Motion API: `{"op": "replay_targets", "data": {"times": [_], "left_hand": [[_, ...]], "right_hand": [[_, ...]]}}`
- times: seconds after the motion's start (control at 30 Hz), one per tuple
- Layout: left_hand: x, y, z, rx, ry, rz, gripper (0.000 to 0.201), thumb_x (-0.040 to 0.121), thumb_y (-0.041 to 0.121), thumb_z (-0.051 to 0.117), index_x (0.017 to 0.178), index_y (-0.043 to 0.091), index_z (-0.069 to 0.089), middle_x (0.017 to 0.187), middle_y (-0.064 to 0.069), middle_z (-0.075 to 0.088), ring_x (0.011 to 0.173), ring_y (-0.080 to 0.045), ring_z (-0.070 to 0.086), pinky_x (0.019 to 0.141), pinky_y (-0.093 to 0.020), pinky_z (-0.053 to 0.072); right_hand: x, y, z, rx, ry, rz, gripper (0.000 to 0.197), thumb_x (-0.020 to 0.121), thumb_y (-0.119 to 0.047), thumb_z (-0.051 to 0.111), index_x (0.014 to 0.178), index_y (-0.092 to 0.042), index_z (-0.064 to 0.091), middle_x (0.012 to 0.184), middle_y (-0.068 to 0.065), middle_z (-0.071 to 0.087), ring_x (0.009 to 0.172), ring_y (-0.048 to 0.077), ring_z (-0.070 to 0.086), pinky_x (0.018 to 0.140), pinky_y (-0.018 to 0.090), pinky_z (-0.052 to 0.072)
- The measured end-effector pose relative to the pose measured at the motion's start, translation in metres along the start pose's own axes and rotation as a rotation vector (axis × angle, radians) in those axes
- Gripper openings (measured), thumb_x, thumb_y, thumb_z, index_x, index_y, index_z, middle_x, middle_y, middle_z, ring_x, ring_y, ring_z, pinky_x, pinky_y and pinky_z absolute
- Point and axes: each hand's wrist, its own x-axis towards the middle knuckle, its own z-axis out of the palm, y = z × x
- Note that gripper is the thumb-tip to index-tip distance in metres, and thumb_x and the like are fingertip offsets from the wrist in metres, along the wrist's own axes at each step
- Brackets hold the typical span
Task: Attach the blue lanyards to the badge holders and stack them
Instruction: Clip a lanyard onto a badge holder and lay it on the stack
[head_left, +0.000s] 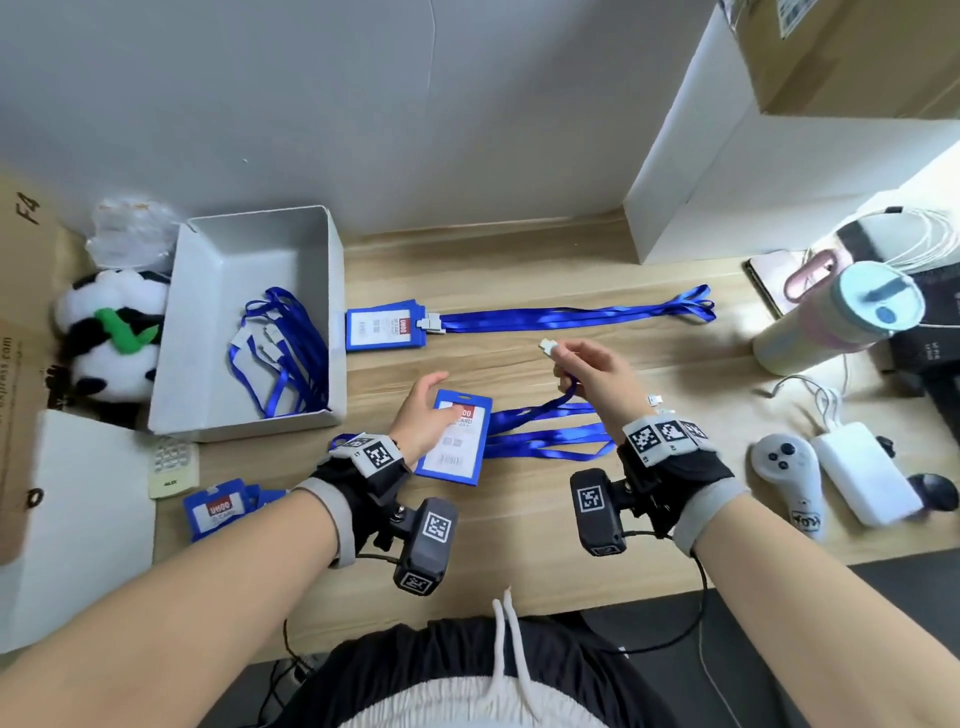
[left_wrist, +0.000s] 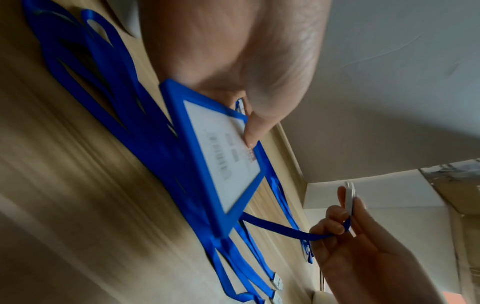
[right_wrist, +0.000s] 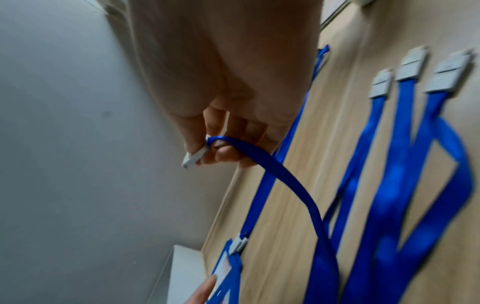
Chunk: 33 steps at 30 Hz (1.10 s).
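My left hand (head_left: 434, 410) grips a blue badge holder (head_left: 457, 447) by its left edge, thumb on the card face, and tilts it off the wooden table (head_left: 519, 519). In the left wrist view the thumb (left_wrist: 259, 123) presses the holder (left_wrist: 223, 164). My right hand (head_left: 558, 358) pinches the white clip (head_left: 547, 345) of a blue lanyard (head_left: 563, 402), raised to the right of the holder; its strap trails down to the table. The right wrist view shows the clip (right_wrist: 193, 159) between thumb and fingers. A finished badge (head_left: 384, 325) with its lanyard (head_left: 571, 317) lies farther back.
Loose lanyards (head_left: 550, 441) lie under my right wrist, three clips (right_wrist: 413, 67) side by side. A white box (head_left: 260, 244) at left holds more lanyards (head_left: 285, 353). Spare holders (head_left: 218, 512) lie near left. A panda plush (head_left: 109, 338), tumbler (head_left: 831, 322) and controller (head_left: 789, 467) flank the workspace.
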Motion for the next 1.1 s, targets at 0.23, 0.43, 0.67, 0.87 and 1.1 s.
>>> {"op": "replay_targets", "data": {"times": [0.23, 0.43, 0.67, 0.87, 1.1], "left_hand": [[-0.021, 0.002, -0.029, 0.079, -0.136, 0.083, 0.027, 0.092, 0.003, 0.047, 0.082, 0.02, 0.067, 0.082, -0.001, 0.064, 0.066, -0.012, 0.056, 0.056, -0.018, 0.044], [-0.031, -0.004, -0.045, -0.018, -0.164, 0.12, 0.011, 0.087, 0.02, 0.063, 0.095, 0.015, 0.07, 0.088, -0.004, 0.067, 0.079, -0.015, 0.061, 0.069, -0.022, 0.046], [-0.032, -0.01, -0.052, 0.145, 0.017, 0.285, 0.025, 0.086, 0.03, 0.065, 0.093, 0.007, 0.072, 0.081, 0.004, 0.066, 0.076, -0.004, 0.058, 0.064, -0.004, 0.042], [-0.031, -0.012, -0.054, 0.202, 0.077, 0.325, 0.024, 0.086, 0.028, 0.065, 0.086, 0.006, 0.074, 0.082, -0.002, 0.067, 0.083, -0.013, 0.058, 0.08, -0.024, 0.042], [-0.029, -0.007, -0.049, 0.331, 0.147, 0.316, 0.027, 0.087, 0.023, 0.058, 0.072, 0.004, 0.069, 0.069, -0.008, 0.06, 0.066, -0.016, 0.047, 0.061, -0.025, 0.035]], "right_hand": [[-0.005, -0.025, 0.042, -0.28, -0.307, -0.043, 0.017, 0.096, -0.01, 0.049, 0.101, -0.004, 0.063, 0.062, -0.001, 0.041, 0.053, 0.009, 0.038, 0.055, 0.017, 0.04], [-0.008, -0.029, 0.068, -0.603, -0.467, -0.062, 0.014, 0.089, -0.022, 0.062, 0.077, -0.015, 0.065, 0.062, -0.006, 0.058, 0.05, 0.006, 0.046, 0.049, 0.015, 0.039], [-0.01, -0.035, 0.089, -0.688, -0.466, -0.112, 0.013, 0.087, -0.026, 0.064, 0.079, -0.016, 0.07, 0.067, -0.006, 0.066, 0.044, -0.004, 0.052, 0.052, 0.014, 0.043], [-0.012, -0.037, 0.095, -0.754, -0.439, -0.136, 0.017, 0.085, -0.03, 0.066, 0.072, -0.02, 0.068, 0.062, -0.007, 0.064, 0.044, -0.004, 0.051, 0.049, 0.011, 0.042], [-0.014, -0.044, 0.096, -0.802, -0.448, -0.161, 0.019, 0.084, -0.03, 0.068, 0.075, -0.013, 0.069, 0.062, -0.005, 0.063, 0.049, 0.002, 0.052, 0.041, 0.008, 0.036]]}}
